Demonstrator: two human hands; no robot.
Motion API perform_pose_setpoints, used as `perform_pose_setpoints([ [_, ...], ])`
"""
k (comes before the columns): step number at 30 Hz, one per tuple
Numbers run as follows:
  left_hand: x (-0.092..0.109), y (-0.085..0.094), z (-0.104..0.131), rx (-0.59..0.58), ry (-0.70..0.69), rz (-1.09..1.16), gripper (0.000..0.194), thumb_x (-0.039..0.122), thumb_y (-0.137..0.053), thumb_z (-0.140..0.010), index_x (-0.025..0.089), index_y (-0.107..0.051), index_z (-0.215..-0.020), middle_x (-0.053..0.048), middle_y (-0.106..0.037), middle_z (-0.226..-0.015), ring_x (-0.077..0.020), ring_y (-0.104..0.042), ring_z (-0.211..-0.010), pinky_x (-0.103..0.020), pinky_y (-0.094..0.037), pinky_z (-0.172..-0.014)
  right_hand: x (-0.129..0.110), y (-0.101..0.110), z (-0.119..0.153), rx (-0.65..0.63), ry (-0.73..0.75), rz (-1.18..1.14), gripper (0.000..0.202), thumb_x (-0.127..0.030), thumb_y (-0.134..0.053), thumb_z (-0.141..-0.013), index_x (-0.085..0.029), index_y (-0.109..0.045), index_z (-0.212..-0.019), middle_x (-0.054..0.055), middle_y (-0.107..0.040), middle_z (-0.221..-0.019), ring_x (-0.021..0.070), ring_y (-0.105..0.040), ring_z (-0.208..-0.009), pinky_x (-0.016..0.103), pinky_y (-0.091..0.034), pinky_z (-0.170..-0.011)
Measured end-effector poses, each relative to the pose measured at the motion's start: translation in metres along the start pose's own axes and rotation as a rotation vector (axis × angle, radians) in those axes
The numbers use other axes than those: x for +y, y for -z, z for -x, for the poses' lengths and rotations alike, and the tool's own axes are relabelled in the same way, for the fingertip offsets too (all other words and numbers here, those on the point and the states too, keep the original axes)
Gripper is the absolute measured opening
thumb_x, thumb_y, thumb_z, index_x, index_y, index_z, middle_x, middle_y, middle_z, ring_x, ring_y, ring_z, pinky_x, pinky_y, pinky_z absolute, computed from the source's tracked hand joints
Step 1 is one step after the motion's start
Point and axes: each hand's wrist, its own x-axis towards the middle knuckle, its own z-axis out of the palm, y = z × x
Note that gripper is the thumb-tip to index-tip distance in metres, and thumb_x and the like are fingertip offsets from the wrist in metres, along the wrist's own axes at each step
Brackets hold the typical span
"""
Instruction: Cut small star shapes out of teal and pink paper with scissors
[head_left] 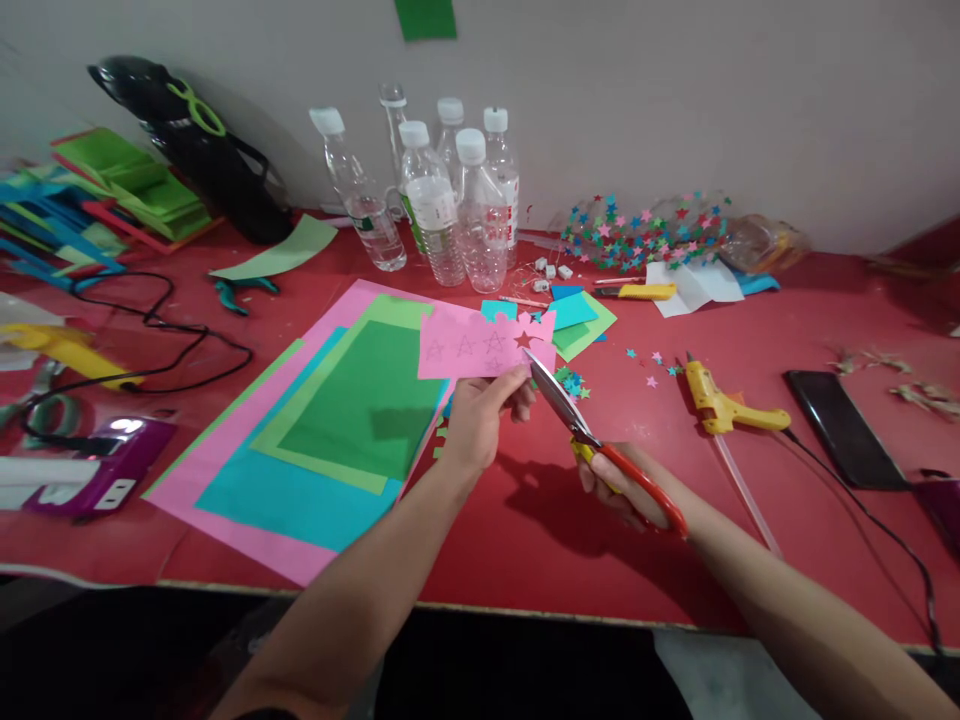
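My left hand (484, 415) pinches the lower edge of a pink paper strip (454, 360) between thumb and fingers. Pencilled stars run along the strip, its top edge is notched, and a star-shaped hole shows near its right end. In my right hand (615, 485) is a pair of scissors (577, 425) with red and yellow handles. The blade tips reach the strip just below the star hole, close to my left thumb. Whether the blades are parted is hard to make out. Small cut stars (571, 382) lie on the red table behind the blades.
Stacked coloured sheets (360, 400) lie to the left. Several plastic bottles (435, 215) stand at the back beside a star-filled bottle (645, 232) on its side. A yellow glue gun (724, 400), its cord and a black phone (847, 430) are on the right. A yellow cutter (649, 291) lies behind.
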Motion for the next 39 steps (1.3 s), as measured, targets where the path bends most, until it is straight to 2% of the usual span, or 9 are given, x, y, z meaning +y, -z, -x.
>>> perform_pose_setpoints([
  [14, -0.006, 0.000, 0.002, 0.003, 0.026, -0.041, 0.022, 0.034, -0.065, -0.077, 0.016, -0.062, -0.065, 0.002, -0.058, -0.056, -0.0054, -0.047, -0.045, -0.022, -0.036, -0.045, 0.002, -0.005, 0.000, 0.032, -0.017, 0.028, 0.052, -0.068, -0.039, -0.087, -0.018, -0.047, -0.074, -0.010, -0.035, -0.042, 0.0045, -0.032, -0.027, 0.016, -0.027, -0.030],
  [18, -0.007, -0.001, 0.002, 0.036, 0.037, -0.058, 0.025, 0.037, -0.066, -0.076, 0.015, -0.061, -0.064, 0.002, -0.057, -0.055, -0.0056, -0.047, -0.045, -0.022, -0.036, -0.046, -0.001, -0.011, 0.001, 0.075, -0.064, -0.003, 0.054, -0.071, -0.041, -0.083, -0.018, -0.046, -0.072, -0.011, -0.034, -0.042, 0.0041, -0.031, -0.026, 0.016, -0.027, -0.027],
  [24, -0.009, -0.004, 0.003, 0.022, 0.010, -0.039, 0.027, 0.038, -0.065, -0.077, 0.015, -0.059, -0.064, 0.003, -0.055, -0.054, -0.0053, -0.046, -0.045, -0.021, -0.035, -0.045, -0.002, -0.017, 0.000, 0.115, -0.110, -0.005, 0.057, -0.075, -0.042, -0.078, -0.019, -0.045, -0.070, -0.011, -0.034, -0.041, 0.0042, -0.032, -0.025, 0.016, -0.027, -0.026],
  [32, -0.009, -0.001, 0.003, 0.031, 0.028, -0.028, 0.027, 0.037, -0.067, -0.076, 0.014, -0.061, -0.062, 0.002, -0.057, -0.055, -0.0050, -0.047, -0.046, -0.021, -0.036, -0.047, -0.006, -0.014, 0.000, 0.158, -0.128, 0.048, 0.048, -0.064, -0.049, -0.080, -0.019, -0.044, -0.065, -0.009, -0.036, -0.040, 0.0047, -0.034, -0.026, 0.015, -0.025, -0.027],
  [39, -0.007, 0.000, 0.000, -0.002, 0.002, -0.044, 0.025, 0.035, -0.065, -0.078, 0.015, -0.062, -0.064, 0.002, -0.056, -0.054, -0.0046, -0.046, -0.044, -0.020, -0.035, -0.045, -0.002, -0.006, 0.000, 0.128, -0.072, 0.095, 0.048, -0.065, -0.048, -0.082, -0.019, -0.044, -0.067, -0.010, -0.037, -0.041, 0.0040, -0.033, -0.026, 0.016, -0.025, -0.028],
])
